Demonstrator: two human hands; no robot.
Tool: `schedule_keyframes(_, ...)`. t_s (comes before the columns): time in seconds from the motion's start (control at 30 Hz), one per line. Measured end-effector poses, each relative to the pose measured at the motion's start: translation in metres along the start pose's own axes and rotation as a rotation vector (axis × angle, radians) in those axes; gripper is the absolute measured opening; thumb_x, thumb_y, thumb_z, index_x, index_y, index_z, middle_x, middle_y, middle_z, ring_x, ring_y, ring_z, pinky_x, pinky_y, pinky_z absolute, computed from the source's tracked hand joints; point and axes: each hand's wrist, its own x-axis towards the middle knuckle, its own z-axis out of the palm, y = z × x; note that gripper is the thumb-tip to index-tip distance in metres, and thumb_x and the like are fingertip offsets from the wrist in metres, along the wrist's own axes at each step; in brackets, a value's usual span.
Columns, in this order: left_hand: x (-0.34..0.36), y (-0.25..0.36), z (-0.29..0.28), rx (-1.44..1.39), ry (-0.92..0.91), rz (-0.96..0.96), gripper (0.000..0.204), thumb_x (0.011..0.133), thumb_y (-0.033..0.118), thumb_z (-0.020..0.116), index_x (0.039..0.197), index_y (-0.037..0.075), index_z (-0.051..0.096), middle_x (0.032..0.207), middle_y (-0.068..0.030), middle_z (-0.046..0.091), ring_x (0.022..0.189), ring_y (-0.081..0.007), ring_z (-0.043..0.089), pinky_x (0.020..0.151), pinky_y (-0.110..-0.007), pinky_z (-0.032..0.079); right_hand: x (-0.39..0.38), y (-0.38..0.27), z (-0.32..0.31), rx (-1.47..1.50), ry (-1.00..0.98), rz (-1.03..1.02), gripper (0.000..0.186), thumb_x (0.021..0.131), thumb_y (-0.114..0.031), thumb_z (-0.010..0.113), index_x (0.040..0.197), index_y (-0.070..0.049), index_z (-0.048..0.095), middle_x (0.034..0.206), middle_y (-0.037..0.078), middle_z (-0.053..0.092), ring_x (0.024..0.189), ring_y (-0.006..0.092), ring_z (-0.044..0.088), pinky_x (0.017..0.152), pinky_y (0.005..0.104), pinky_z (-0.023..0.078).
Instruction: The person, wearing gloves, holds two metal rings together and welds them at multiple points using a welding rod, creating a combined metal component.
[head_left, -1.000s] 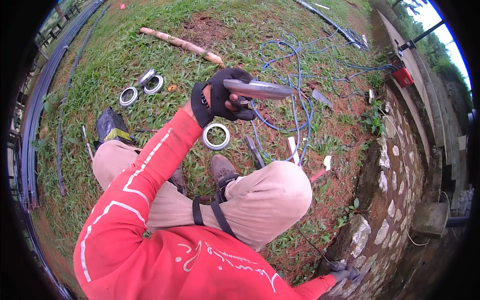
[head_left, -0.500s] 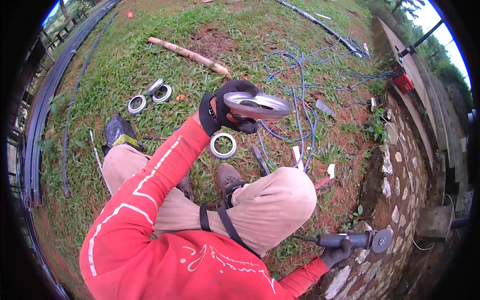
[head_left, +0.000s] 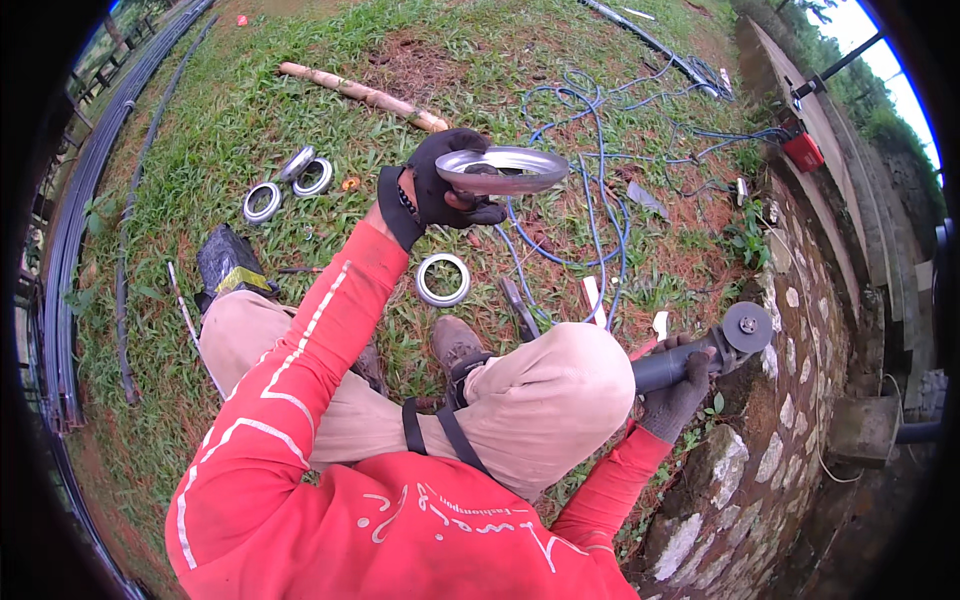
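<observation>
My left hand (head_left: 440, 188), in a dark glove, is raised over the grass and closed on the edge of a shiny metal ring (head_left: 525, 184) with a wide open centre. At the right, my gloved right hand (head_left: 680, 395) wraps round the dark body of an angle grinder (head_left: 655, 371). The grinder's round disc (head_left: 750, 330) faces up, beyond my right knee and well apart from the ring. Below my left hand another metal ring (head_left: 443, 300) lies flat on the grass near my shoe (head_left: 458, 340).
Several similar rings (head_left: 262, 216) lie at left, near a black-and-yellow package (head_left: 232, 268). A wooden pole (head_left: 365, 95) lies ahead. Blue hose (head_left: 603, 190) loops across the grass. A stone wall (head_left: 790, 400) drops off at right, and long pipes (head_left: 75, 250) run along the far left.
My right hand has lifted the grinder up and forward from low beside the wall, and its disc has turned upward. The left hand with the ring has shifted slightly left and up.
</observation>
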Motion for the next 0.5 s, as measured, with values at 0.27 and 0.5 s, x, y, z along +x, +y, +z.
schedule_keyframes(0.27,-0.003,-0.024,0.012,-0.028,-0.007,0.0,0.042,0.083,0.027,0.093,0.101,0.011,0.059,0.059,0.0081,0.051,0.045,-0.0013,0.05,0.05,-0.021,0.047,0.005,0.02,-0.004,0.145,-0.223,0.074,0.082,0.1,-0.066,0.071,0.148,-0.002,0.052,0.121,0.022,0.072,0.111,0.0355,0.073,0.095,0.0527,0.062)
schedule_keyframes(0.5,-0.003,-0.049,0.016,-0.192,-0.005,0.108,0.024,0.095,0.028,0.077,0.101,0.012,0.06,0.057,0.0048,0.049,0.046,-0.0034,0.05,0.047,-0.023,0.047,0.006,0.026,0.007,0.23,-0.331,0.084,0.085,0.101,-0.06,0.073,0.153,0.002,0.047,0.131,0.021,0.069,0.111,0.0359,0.073,0.098,0.0497,0.062)
